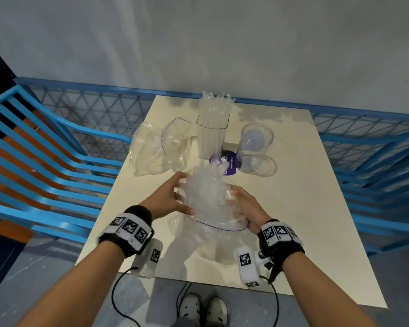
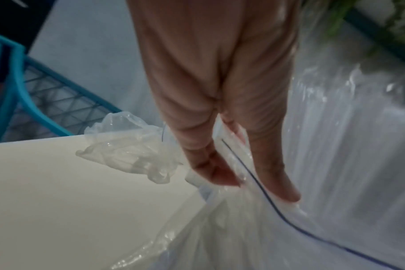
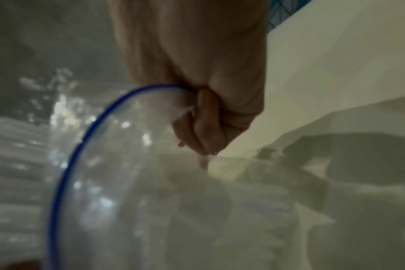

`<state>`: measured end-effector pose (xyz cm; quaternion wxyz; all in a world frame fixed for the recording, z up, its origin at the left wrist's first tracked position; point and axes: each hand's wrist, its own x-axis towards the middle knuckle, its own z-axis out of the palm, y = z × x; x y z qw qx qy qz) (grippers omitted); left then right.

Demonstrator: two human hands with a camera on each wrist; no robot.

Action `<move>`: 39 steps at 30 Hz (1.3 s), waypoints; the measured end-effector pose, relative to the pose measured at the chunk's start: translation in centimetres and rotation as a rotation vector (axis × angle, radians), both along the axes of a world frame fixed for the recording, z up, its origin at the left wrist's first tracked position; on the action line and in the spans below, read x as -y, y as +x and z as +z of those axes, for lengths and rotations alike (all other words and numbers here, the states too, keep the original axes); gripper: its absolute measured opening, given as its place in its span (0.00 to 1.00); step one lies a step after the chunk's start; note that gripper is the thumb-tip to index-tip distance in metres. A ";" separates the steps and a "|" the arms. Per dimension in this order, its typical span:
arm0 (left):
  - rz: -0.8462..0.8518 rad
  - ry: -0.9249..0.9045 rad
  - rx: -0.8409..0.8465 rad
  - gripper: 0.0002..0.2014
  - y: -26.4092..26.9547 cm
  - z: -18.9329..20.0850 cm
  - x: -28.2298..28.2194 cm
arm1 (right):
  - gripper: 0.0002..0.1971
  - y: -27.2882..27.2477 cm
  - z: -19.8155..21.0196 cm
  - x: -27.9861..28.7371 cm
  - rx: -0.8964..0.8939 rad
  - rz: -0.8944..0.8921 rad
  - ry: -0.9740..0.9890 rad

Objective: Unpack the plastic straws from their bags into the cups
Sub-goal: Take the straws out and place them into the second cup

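Note:
A clear zip bag (image 1: 207,197) of clear plastic straws is held above the near middle of the white table (image 1: 305,208), its blue-lined mouth facing me. My left hand (image 1: 170,197) pinches the bag's left rim (image 2: 234,160) between thumb and fingers. My right hand (image 1: 246,206) grips the right rim (image 3: 150,89) in a curled fist. At the far middle stands a tall clear cup (image 1: 211,135) full of straws. A clear cup (image 1: 255,145) with no straws stands to its right.
An emptied, crumpled zip bag (image 1: 158,149) lies at the far left of the table, also in the left wrist view (image 2: 127,146). A purple round label (image 1: 227,164) lies between the cups. Blue railings (image 1: 45,149) flank the table on both sides.

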<state>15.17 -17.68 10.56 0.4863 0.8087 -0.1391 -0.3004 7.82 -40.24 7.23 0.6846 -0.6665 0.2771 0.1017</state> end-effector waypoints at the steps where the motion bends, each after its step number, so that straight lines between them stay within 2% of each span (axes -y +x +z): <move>1: -0.029 0.019 0.047 0.48 -0.2 -0.4 0.6 | 0.15 0.1 0.3 -0.4 0.020 0.034 0.033; 4: -0.097 0.171 0.262 0.58 0.0 -2.1 2.4 | 0.15 1.1 0.7 -1.4 0.088 0.095 0.063; 5: -0.083 0.200 0.236 0.61 -0.1 -1.9 2.7 | 0.14 1.5 0.9 -1.6 0.096 0.105 0.055; 7: -0.079 0.107 0.130 0.64 0.0 -2.0 2.9 | 0.13 2.0 1.5 -1.7 0.095 0.115 0.033; 9: -0.061 0.007 0.098 0.60 0.0 -2.2 2.9 | 0.13 2.4 1.9 -1.3 0.096 0.123 0.034; 13: 0.162 -0.059 0.102 0.50 -0.3 -2.6 2.6 | 0.17 2.7 1.8 0.2 0.116 0.055 -0.018; 14: 0.223 -0.073 0.103 0.45 -0.3 -2.8 2.4 | 0.16 3.0 1.6 0.9 0.134 0.021 -0.113; 16: 0.323 -0.120 0.088 0.39 0.0 -2.6 1.9 | 0.12 3.3 1.8 2.1 0.176 0.011 -0.433; 18: 0.396 -0.154 0.083 0.37 0.5 -2.3 1.5 | 0.18 3.3 2.8 2.7 0.265 0.030 -0.792; 20: 0.444 -0.182 0.096 0.38 1.0 -2.3 1.6 | 0.25 2.5 4.3 2.3 0.466 -0.011 -0.926; 21: 0.465 -0.197 0.107 0.38 1.1 -2.4 1.7 | 0.28 2.1 5.2 1.7 0.554 -0.021 -0.906; 23: 0.503 -0.216 0.103 0.39 1.3 -2.8 1.9 | 0.30 1.3 6.0 0.3 0.631 0.029 -0.719; 25: 0.451 -0.195 0.053 0.42 1.1 -3.6 2.4 | 0.31 1.4 5.2 -1.1 0.540 0.110 -0.488; 26: 0.362 -0.166 0.041 0.45 0.8 -4.1 2.7 | 0.30 1.6 4.4 -1.6 0.467 0.133 -0.448; 28: 0.210 -0.096 0.063 0.51 0.5 -5.3 3.1 | 0.28 2.2 3.1 -2.3 0.362 0.146 -0.472; 30: 0.150 -0.060 0.080 0.49 0.8 -5.3 3.3 | 0.24 2.7 2.8 -2.7 0.355 0.156 -0.495; 34: 0.165 -0.058 0.044 0.35 2.3 -4.2 3.3 | 0.11 4.0 2.7 -3.2 0.375 0.136 -0.544; 39: 0.210 -0.094 0.027 0.38 3.8 -4.0 2.9 | 0.06 5.9 4.8 -2.7 0.446 -0.110 -0.554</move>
